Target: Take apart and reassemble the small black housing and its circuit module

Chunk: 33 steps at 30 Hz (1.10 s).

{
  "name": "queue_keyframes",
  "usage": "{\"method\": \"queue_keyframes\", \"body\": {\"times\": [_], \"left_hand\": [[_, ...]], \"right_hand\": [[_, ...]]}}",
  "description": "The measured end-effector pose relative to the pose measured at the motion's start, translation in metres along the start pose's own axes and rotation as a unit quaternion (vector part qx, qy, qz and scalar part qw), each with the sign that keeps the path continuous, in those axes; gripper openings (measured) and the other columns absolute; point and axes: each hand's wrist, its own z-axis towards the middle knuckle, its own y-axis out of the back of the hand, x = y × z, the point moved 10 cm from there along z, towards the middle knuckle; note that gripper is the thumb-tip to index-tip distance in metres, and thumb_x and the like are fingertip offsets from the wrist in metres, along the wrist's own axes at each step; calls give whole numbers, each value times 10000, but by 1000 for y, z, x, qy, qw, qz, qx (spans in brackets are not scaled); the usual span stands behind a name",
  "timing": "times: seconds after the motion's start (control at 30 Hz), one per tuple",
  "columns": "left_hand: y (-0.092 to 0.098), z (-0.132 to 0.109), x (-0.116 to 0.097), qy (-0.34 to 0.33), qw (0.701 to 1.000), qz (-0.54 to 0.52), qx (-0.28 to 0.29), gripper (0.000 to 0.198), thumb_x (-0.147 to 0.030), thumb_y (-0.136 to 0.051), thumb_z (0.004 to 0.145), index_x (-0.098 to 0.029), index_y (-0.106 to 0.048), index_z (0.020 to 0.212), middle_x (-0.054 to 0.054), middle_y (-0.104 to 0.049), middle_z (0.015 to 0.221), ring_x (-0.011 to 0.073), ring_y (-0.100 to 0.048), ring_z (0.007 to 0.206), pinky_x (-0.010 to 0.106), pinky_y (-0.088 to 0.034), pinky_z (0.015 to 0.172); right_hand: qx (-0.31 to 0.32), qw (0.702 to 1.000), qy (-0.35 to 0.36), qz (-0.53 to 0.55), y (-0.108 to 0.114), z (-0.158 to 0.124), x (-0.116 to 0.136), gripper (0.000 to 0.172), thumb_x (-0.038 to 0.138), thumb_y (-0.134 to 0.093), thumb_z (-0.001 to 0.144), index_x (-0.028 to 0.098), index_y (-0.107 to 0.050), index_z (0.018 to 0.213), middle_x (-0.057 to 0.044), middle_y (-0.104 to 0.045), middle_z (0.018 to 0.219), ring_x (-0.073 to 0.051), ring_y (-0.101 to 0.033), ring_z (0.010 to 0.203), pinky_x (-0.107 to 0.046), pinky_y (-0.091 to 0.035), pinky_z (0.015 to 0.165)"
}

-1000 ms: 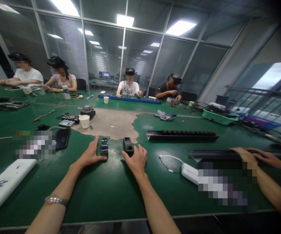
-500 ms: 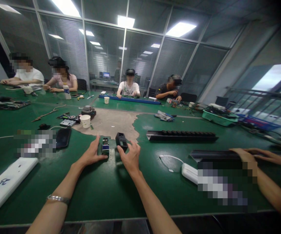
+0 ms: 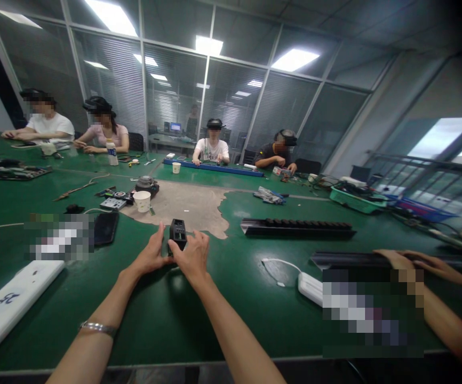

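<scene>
The black case [image 3: 178,234] has just come over from the right to the left, and it is now at the spot where a small board stood on its own. The board does not show clearly now, so it looks like the case sits over it and the 2 parts are in 1 place, though I cannot tell if they fit snugly. The right hand [image 3: 192,258] came along with the case. Its grip is clamped on the case, with the thumb at the near end and the fingers bent along the right side. The left hand [image 3: 150,256] stayed on the left side. Its grip is apart, with the fingers pointing to the far side and the thumb reaching right, close to the case's near end. I cannot tell if that thumb touches it. Both arms reach in from the near edge of the green bench [image 3: 146,330]. The case is between the 2 hands, on the near side of a paper cup [image 3: 142,201].
</scene>
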Motion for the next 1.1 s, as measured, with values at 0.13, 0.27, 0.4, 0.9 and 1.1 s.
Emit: {"method": "queue_keyframes", "body": {"times": [0.13, 0.27, 0.4, 0.9, 1.1], "left_hand": [[-2, 0, 2, -12, 1000, 1, 4, 1363, -478, -845, 761, -174, 101, 1694, 283, -263, 1702, 476, -288, 1569, 675, -279, 1239], [-4, 0, 4, -31, 999, 12, 5, 1354, -427, -812, 762, -151, 142, 1683, 292, -273, 1691, 475, -318, 1553, 681, -269, 1242], [-5, 1, 4, -41, 999, 15, 11, 1384, -415, -821, 725, -151, 141, 1684, 280, -299, 1678, 480, -313, 1552, 678, -275, 1244], [-8, 0, 9, -51, 998, 22, 14, 1272, -321, -748, 777, -138, 118, 1690, 286, -306, 1677, 472, -320, 1555, 684, -277, 1246], [-6, -1, 8, -25, 999, 22, 10, 1442, -452, -888, 725, -189, 155, 1685, 282, -232, 1712, 487, -286, 1568, 683, -283, 1239]], "right_hand": [[17, 1000, 8, -19, -9, 2, 5, 418, 564, -779, 847, 169, -817, 976, -190, -675, 1324, -380, -509, 1287, -492, -440, 1055], [44, 998, 5, -39, -21, -4, 1, 397, 553, -782, 839, 173, -819, 950, -202, -693, 1264, -387, -529, 1230, -501, -454, 1006], [96, 993, -8, -67, -29, -11, -6, 457, 592, -756, 852, 162, -816, 996, -211, -684, 1259, -392, -531, 1229, -496, -456, 990], [77, 996, -10, -40, -41, -17, -8, 461, 539, -748, 873, 124, -801, 1068, -214, -629, 1421, -392, -482, 1342, -498, -414, 1086], [13, 1000, -9, 17, -17, 0, -2, 421, 530, -755, 883, 141, -808, 1033, -190, -687, 1337, -345, -543, 1291, -435, -417, 1092]]}}
